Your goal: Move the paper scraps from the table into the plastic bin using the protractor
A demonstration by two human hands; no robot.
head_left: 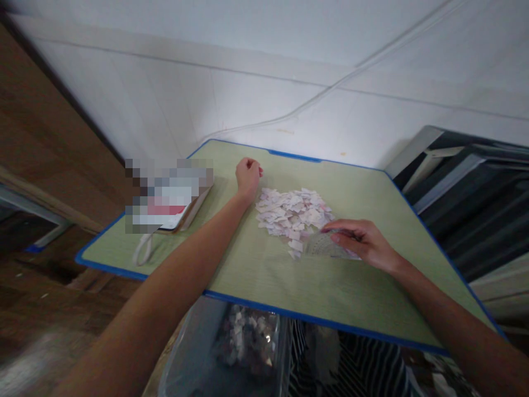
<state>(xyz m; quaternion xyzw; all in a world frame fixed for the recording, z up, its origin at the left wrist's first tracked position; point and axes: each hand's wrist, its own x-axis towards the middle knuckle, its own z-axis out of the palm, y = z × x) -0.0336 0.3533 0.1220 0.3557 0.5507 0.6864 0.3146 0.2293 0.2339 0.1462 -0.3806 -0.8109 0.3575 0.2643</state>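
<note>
A heap of torn paper scraps (291,212), white and pinkish, lies on the green table top (256,275). My right hand (366,242) is closed on a clear protractor (320,244), pinching it between thumb and fingers. The protractor stands tilted at the near right edge of the heap, with a few scraps around it. My left hand (248,172) rests on the table just beyond the heap's left side, its fingers curled into a loose fist. Nothing shows sticking out of that fist.
At the table's left sits a phone (171,218), partly blurred out, with a white strap (143,249). A clear plastic bin (194,347) holding scraps stands below the front edge. Dark folded panels (471,187) lean at the right; a white wall (264,94) rises behind.
</note>
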